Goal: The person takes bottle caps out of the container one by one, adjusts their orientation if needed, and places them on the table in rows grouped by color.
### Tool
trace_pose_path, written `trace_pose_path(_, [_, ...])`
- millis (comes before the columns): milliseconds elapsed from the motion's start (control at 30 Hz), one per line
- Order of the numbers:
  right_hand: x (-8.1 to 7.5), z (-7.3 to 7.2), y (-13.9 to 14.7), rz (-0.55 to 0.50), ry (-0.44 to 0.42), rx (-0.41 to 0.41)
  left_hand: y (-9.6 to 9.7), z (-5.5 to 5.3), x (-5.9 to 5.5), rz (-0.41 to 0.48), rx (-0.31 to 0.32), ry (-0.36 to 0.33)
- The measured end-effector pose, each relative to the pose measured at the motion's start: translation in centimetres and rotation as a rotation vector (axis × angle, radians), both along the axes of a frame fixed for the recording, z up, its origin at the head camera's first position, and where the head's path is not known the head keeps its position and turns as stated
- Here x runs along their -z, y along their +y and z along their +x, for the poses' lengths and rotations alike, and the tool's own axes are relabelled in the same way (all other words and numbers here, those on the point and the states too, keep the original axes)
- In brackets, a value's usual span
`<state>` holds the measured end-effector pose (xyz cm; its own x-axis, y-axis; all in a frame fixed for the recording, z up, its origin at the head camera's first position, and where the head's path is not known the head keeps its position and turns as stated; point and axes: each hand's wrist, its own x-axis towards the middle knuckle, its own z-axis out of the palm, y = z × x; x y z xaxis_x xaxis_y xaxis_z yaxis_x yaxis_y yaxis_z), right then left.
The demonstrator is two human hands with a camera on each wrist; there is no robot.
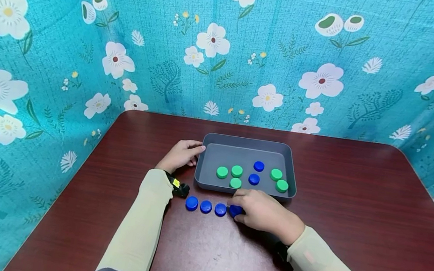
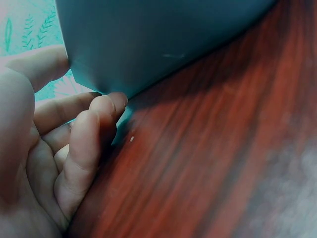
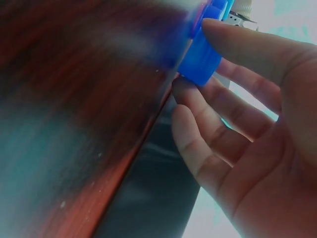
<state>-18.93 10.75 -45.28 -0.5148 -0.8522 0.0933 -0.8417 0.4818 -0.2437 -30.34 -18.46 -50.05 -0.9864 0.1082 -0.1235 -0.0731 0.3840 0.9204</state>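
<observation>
A dark grey tray (image 1: pixel 245 143) holds several green bottle caps (image 1: pixel 237 171) and two blue ones (image 1: pixel 254 179). At its left side, my left hand (image 1: pixel 181 154) grips the edge. The left wrist view shows fingertips (image 2: pixel 106 106) against the tray's outer wall (image 2: pixel 148 44), low near the table. In front of the tray, three blue bottle caps (image 1: pixel 206 206) stand in a row on the table. My right hand (image 1: pixel 266 213) pinches another blue bottle cap (image 3: pixel 200 62) between thumb and fingers at the row's right end, close over the tabletop.
The dark red-brown wooden table (image 1: pixel 358 214) extends to both sides of the tray. A turquoise flowered cloth (image 1: pixel 245 64) hangs behind its far edge and along the sides. A dark wrist strap (image 1: pixel 177 185) circles the left wrist.
</observation>
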Motion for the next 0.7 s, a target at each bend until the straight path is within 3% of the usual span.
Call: trace_pose_path(700, [0.13,0.23,-0.08,0.001,0.012,0.000,0.08,0.13,-0.25,0.001,0.002,-0.020])
